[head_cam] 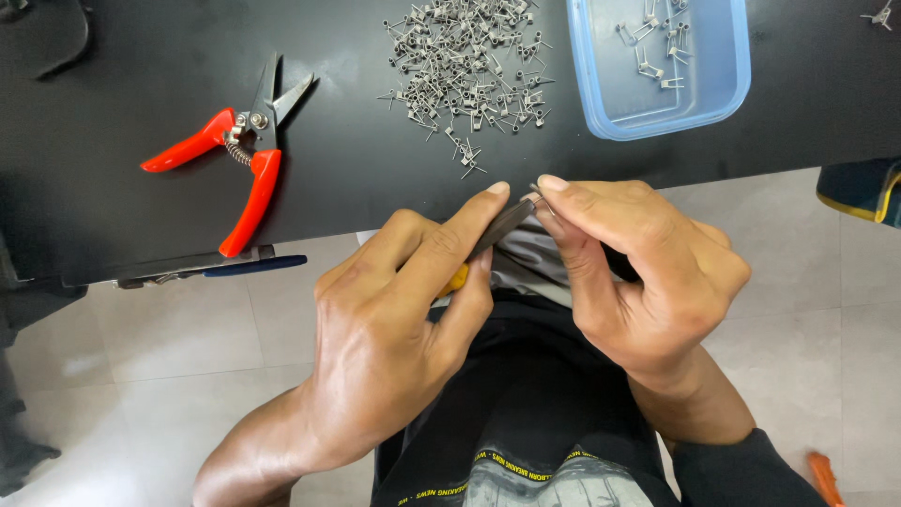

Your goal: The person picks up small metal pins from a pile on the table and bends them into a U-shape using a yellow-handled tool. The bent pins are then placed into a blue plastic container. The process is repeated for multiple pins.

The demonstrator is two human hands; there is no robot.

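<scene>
My left hand (394, 329) grips a pair of pliers (497, 233) with a yellow-orange handle and dark jaws that point up and to the right. My right hand (638, 272) pinches a small metal spring piece (535, 194) at the tip of the jaws, between thumb and forefinger. Both hands hover just off the near edge of the black table (113, 216), above my lap. A pile of several small wire springs (469, 66) lies on the table beyond the hands.
Red-handled snips (239, 155) lie open on the table's left. A blue plastic tray (657, 103) at the back right holds a few springs. A dark tool with a blue grip (202, 268) rests along the table edge. Grey tiled floor lies below.
</scene>
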